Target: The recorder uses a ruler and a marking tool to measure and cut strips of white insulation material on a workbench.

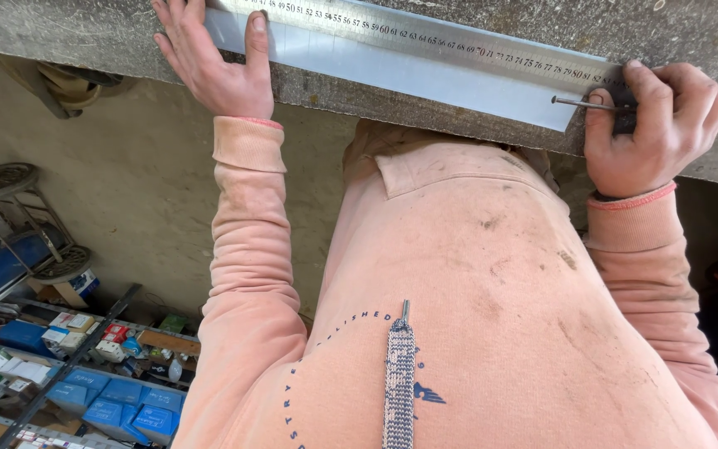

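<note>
A long metal ruler [425, 62] lies flat on a grey worn slab [85, 33] across the top of the view. My left hand [213, 54] presses down on the ruler's left part, fingers spread, thumb on its lower edge. My right hand [654, 125] is closed around a thin metal scribing pin [579, 103], whose tip touches the slab at the ruler's lower edge near its right end. I wear a dirty pink sweatshirt [459, 291] with a woven cord [399, 382] hanging down the front.
Below the slab edge lies a beige concrete floor [126, 183]. At the lower left a metal shelf [60, 366] holds blue boxes [126, 399] and small packages. A wheeled metal frame [10, 208] stands at the left.
</note>
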